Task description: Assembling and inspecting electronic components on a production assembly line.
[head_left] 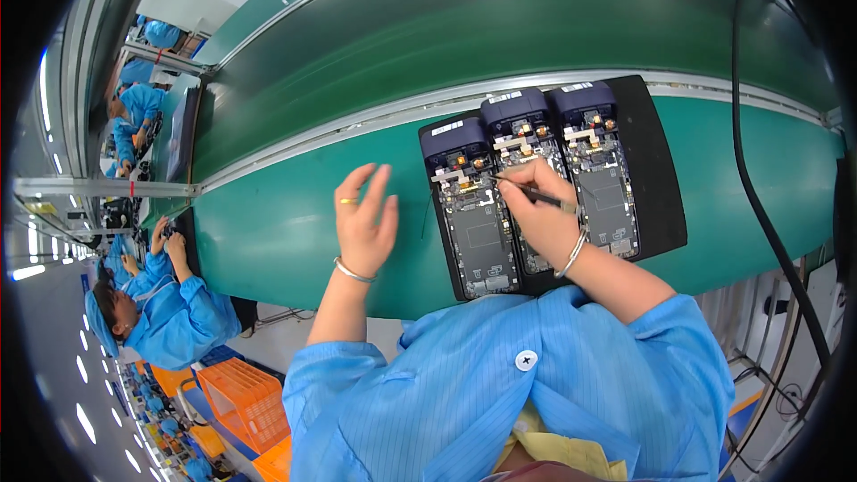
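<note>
Three handheld electronic devices, opened up with their circuit boards showing, lie side by side on a black mat (656,161). My right hand (538,214) is closed around slim dark tweezers (546,198), held like a pen. Their tip points left, at the gap between the upper parts of the left device (482,232) and the middle device (516,109); contact cannot be made out. My right hand covers much of the middle board. The right device (607,201) lies beside that hand. My left hand (366,219) hovers empty left of the mat, fingers apart.
Under the mat is a green work surface (286,223), edged by a metal rail (357,127) with a dark green belt (446,27) beyond. A thick black cable (745,152) hangs at right. Co-workers in blue sit at left, near orange crates (245,402).
</note>
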The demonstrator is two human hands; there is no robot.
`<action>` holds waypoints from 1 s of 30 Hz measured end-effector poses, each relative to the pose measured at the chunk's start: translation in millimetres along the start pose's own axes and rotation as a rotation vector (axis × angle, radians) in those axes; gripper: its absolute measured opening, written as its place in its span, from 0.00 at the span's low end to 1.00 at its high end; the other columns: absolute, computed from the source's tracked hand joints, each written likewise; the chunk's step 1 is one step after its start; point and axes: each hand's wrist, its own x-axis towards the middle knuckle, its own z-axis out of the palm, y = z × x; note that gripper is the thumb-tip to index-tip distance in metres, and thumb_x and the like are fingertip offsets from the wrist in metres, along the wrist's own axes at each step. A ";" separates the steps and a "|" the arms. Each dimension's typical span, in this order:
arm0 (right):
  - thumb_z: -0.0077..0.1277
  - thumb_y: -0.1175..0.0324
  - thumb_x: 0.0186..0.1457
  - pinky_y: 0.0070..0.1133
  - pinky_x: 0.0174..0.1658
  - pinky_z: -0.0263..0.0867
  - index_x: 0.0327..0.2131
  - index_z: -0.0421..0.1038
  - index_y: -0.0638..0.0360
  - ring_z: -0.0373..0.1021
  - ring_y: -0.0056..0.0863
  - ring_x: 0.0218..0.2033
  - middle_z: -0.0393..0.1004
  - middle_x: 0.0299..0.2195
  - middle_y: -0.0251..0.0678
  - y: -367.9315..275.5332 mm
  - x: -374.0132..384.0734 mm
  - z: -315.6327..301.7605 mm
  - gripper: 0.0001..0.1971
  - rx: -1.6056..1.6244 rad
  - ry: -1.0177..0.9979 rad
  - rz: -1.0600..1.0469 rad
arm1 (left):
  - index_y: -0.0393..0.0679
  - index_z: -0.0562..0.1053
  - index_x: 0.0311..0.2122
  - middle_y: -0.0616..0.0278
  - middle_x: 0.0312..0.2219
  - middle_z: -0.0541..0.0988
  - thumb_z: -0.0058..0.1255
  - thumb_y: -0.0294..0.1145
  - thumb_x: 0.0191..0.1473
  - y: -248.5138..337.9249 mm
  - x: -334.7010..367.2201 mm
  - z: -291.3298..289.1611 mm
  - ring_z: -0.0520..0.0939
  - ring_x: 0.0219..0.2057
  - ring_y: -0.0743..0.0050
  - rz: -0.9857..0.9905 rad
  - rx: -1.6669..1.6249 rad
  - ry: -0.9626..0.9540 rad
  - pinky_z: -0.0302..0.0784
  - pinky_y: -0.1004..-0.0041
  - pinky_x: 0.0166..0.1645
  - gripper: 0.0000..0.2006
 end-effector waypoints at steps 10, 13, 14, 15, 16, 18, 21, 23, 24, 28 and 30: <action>0.53 0.53 0.55 0.39 0.54 0.59 0.32 0.74 0.50 0.70 0.34 0.42 0.76 0.34 0.34 7.4 -19.1 68.5 0.12 -0.598 -0.790 -0.648 | 0.49 0.56 0.66 0.49 0.66 0.54 0.41 0.55 0.60 -85.7 -25.6 25.9 0.53 0.65 0.36 -0.718 0.467 -0.248 0.46 0.41 0.64 0.33; 0.50 0.50 0.56 0.42 0.55 0.56 0.31 0.74 0.49 0.69 0.32 0.40 0.74 0.29 0.32 2.7 -9.9 71.7 0.14 -0.799 -0.788 -0.760 | 0.52 0.57 0.66 0.53 0.66 0.55 0.42 0.55 0.60 -86.9 -25.1 22.9 0.54 0.65 0.38 -0.732 0.471 -0.268 0.47 0.43 0.65 0.32; 0.50 0.51 0.56 0.41 0.54 0.56 0.30 0.72 0.49 0.69 0.30 0.37 0.73 0.25 0.31 -1.2 -7.2 68.7 0.14 -0.878 -0.830 -0.739 | 0.52 0.57 0.66 0.54 0.66 0.55 0.42 0.54 0.60 -90.7 -29.5 22.1 0.54 0.65 0.38 -0.726 0.475 -0.260 0.47 0.43 0.65 0.32; 0.50 0.51 0.56 0.41 0.54 0.56 0.30 0.72 0.49 0.69 0.30 0.37 0.73 0.25 0.31 -0.5 -6.6 65.0 0.14 -0.905 -0.803 -0.720 | 0.52 0.57 0.66 0.54 0.66 0.55 0.42 0.54 0.60 -93.6 -32.6 20.7 0.54 0.65 0.39 -0.726 0.476 -0.256 0.47 0.43 0.65 0.32; 0.50 0.51 0.56 0.37 0.52 0.57 0.29 0.71 0.49 0.69 0.29 0.37 0.72 0.24 0.30 3.9 -6.7 60.3 0.14 -0.852 -0.784 -0.735 | 0.52 0.57 0.66 0.55 0.66 0.55 0.42 0.54 0.60 -96.7 -32.1 22.7 0.54 0.65 0.39 -0.717 0.474 -0.254 0.48 0.44 0.65 0.32; 0.50 0.51 0.56 0.29 0.47 0.56 0.26 0.69 0.47 0.68 0.26 0.35 0.72 0.23 0.29 3.0 -5.5 44.6 0.14 -0.825 -0.784 -0.722 | 0.53 0.57 0.66 0.55 0.67 0.54 0.41 0.54 0.61 -97.5 -32.3 20.6 0.54 0.65 0.40 -0.695 0.456 -0.258 0.48 0.44 0.65 0.32; 0.51 0.52 0.55 0.28 0.45 0.56 0.25 0.68 0.46 0.67 0.25 0.34 0.72 0.23 0.28 -0.2 2.8 -9.6 0.13 -0.879 -0.728 -0.673 | 0.53 0.57 0.66 0.55 0.67 0.54 0.40 0.54 0.61 -103.6 -35.8 22.7 0.54 0.65 0.40 -0.691 0.456 -0.271 0.48 0.44 0.65 0.31; 0.53 0.54 0.54 0.27 0.44 0.57 0.24 0.67 0.46 0.66 0.25 0.32 0.70 0.22 0.27 1.1 9.4 -59.7 0.12 -1.017 -0.591 -0.738 | 0.53 0.56 0.66 0.56 0.67 0.53 0.39 0.54 0.62 -104.5 -35.4 24.1 0.53 0.65 0.40 -0.687 0.465 -0.270 0.48 0.44 0.65 0.31; 0.54 0.55 0.53 0.28 0.44 0.58 0.24 0.67 0.46 0.66 0.25 0.31 0.70 0.22 0.27 2.5 13.3 -85.4 0.11 -1.097 -0.526 -0.739 | 0.53 0.56 0.66 0.56 0.67 0.53 0.39 0.54 0.62 -104.1 -35.1 23.6 0.53 0.66 0.40 -0.693 0.471 -0.273 0.47 0.44 0.65 0.31; 0.56 0.59 0.51 0.35 0.53 0.58 0.26 0.69 0.45 0.69 0.27 0.34 0.71 0.24 0.28 2.5 30.8 -196.7 0.08 -1.354 -0.252 -0.643 | 0.52 0.56 0.67 0.56 0.67 0.53 0.38 0.53 0.63 -97.3 -33.3 21.8 0.53 0.66 0.40 -0.709 0.489 -0.286 0.47 0.45 0.65 0.30; 0.58 0.60 0.50 0.40 0.62 0.53 0.27 0.71 0.46 0.71 0.27 0.38 0.72 0.26 0.28 2.3 43.7 -256.3 0.07 -1.473 -0.094 -0.636 | 0.52 0.56 0.66 0.56 0.67 0.53 0.38 0.53 0.63 -95.9 -33.5 22.0 0.53 0.66 0.40 -0.716 0.501 -0.284 0.48 0.45 0.65 0.30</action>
